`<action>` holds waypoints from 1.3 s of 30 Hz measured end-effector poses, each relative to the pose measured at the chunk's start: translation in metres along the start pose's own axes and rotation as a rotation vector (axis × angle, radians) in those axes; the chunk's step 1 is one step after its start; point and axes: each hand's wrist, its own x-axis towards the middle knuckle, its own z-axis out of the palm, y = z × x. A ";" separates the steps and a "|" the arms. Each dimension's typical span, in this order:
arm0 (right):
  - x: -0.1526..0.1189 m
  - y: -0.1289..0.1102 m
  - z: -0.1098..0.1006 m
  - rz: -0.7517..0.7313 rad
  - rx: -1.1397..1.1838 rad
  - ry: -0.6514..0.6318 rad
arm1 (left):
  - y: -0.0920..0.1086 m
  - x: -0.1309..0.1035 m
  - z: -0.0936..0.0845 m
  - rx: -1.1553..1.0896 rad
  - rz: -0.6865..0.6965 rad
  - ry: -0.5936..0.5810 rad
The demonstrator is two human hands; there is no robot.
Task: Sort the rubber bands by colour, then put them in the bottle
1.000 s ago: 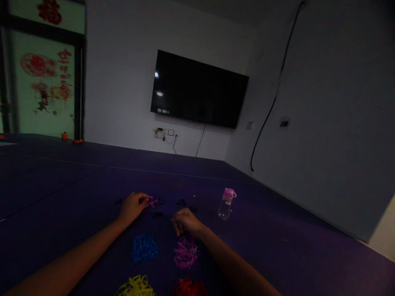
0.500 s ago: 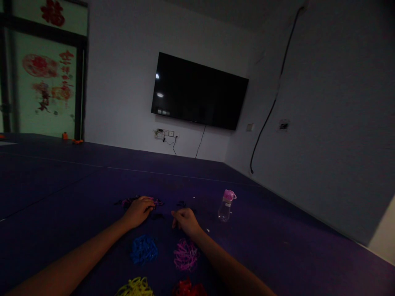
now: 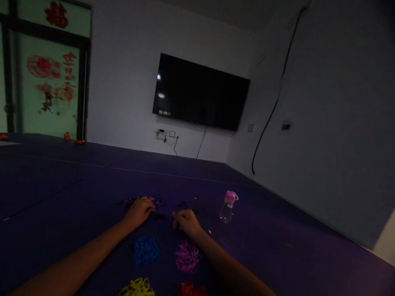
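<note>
My left hand (image 3: 140, 211) rests over a loose pile of dark and pink stringy bands (image 3: 128, 201), its fingers curled down and its fingertips partly hidden. To its right, my right hand (image 3: 187, 222) is low over the table with thumb and fingers pinched together. Whatever the pinch holds is too dark and small to make out. A few black bands (image 3: 182, 204) lie just beyond my right hand. Closer to me are a blue bunch of bands (image 3: 146, 250) and a pink bunch (image 3: 187, 257). At the bottom edge, a yellow bunch (image 3: 137, 287) and a red bunch (image 3: 190, 289) are partly cut off.
A clear bottle with a pink lid (image 3: 227, 207) stands upright right of my right hand. Small white scraps (image 3: 209, 231) lie near it on the dark purple surface (image 3: 293, 246). Orange objects (image 3: 67, 136) sit far left. A television (image 3: 200, 92) hangs on the wall behind.
The view has shifted slightly, so everything appears a little further right. Both hands stay in nearly the same places, with only slight finger movement at my left hand.
</note>
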 end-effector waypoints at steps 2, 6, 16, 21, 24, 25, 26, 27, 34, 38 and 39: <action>0.000 0.001 0.000 -0.010 -0.002 0.000 | -0.001 0.000 0.001 -0.003 -0.004 0.004; 0.000 0.001 0.000 -0.011 -0.006 0.006 | -0.006 0.001 0.007 -0.036 -0.001 0.016; 0.000 0.001 0.001 -0.016 -0.007 0.026 | -0.011 0.002 0.011 -0.252 0.017 0.155; -0.001 0.000 0.002 -0.013 0.000 0.024 | -0.009 0.001 0.010 -0.278 0.015 0.149; -0.001 -0.001 0.001 -0.029 0.001 0.013 | -0.009 0.001 0.010 -0.260 0.034 0.107; -0.001 -0.001 0.001 -0.029 0.004 0.012 | -0.009 0.000 0.011 -0.251 0.042 0.098; -0.001 -0.001 0.001 -0.023 0.007 0.012 | -0.009 0.000 0.011 -0.243 0.049 0.088; -0.001 -0.001 0.001 -0.013 0.010 0.014 | -0.009 0.000 0.011 -0.236 0.055 0.077; -0.001 0.001 0.001 -0.003 0.007 0.013 | -0.009 0.001 0.012 -0.213 0.066 0.048; 0.000 0.001 0.001 0.000 -0.005 0.010 | -0.009 0.001 0.013 -0.202 0.058 0.060; 0.000 0.001 0.001 0.003 -0.007 0.011 | -0.008 0.000 0.013 -0.205 0.057 0.059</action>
